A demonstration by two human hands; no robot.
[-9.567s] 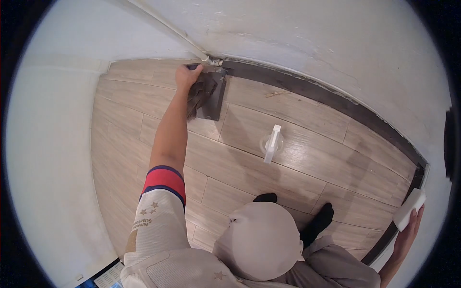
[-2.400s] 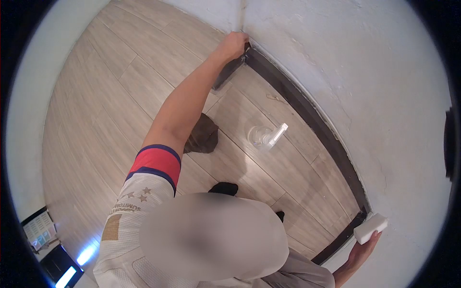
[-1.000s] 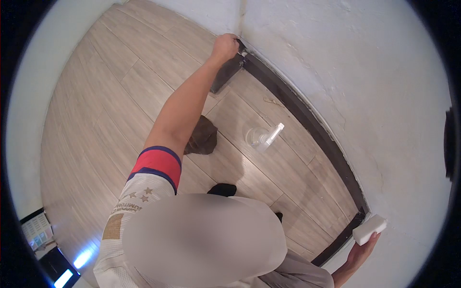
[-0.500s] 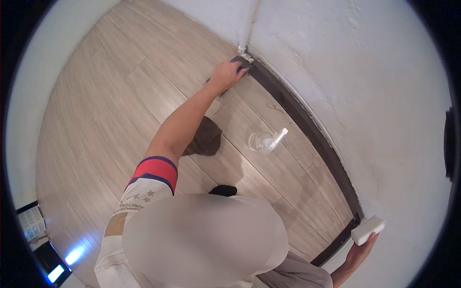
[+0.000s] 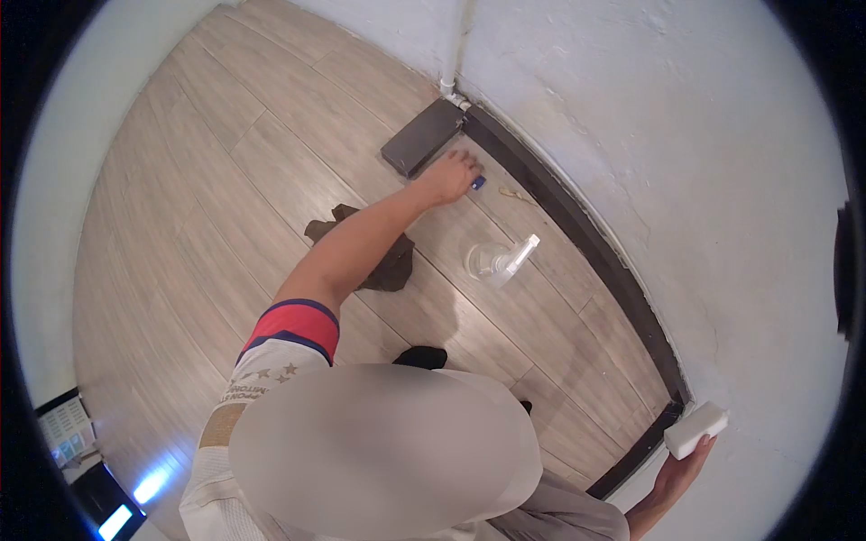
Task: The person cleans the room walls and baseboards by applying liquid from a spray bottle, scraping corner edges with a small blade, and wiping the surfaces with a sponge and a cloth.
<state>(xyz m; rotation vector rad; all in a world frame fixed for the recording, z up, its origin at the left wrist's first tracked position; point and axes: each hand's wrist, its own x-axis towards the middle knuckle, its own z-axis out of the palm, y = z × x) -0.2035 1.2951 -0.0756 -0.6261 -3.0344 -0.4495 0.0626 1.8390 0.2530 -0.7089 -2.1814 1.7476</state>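
Note:
My left hand is low over the wood-look floor, its fingers curled around a small blue object, mostly hidden under them. Just beyond that hand, a dark grey-brown rectangular block lies against the end of the dark baseboard. A clear spray bottle with a white nozzle stands to the right of my left forearm. At the lower right, my right hand grips a white sponge block near the wall and the baseboard corner. A brown crumpled cloth lies partly under my left forearm.
A white wall runs up the right side, with a thin white pipe at the far corner. A small yellowish scrap lies near the baseboard. Papers and a lit screen are at the lower left.
My left hand has drawn back from the far corner toward me and slightly right, uncovering the dark block. The blue object came along. My right hand and the sponge have hardly moved.

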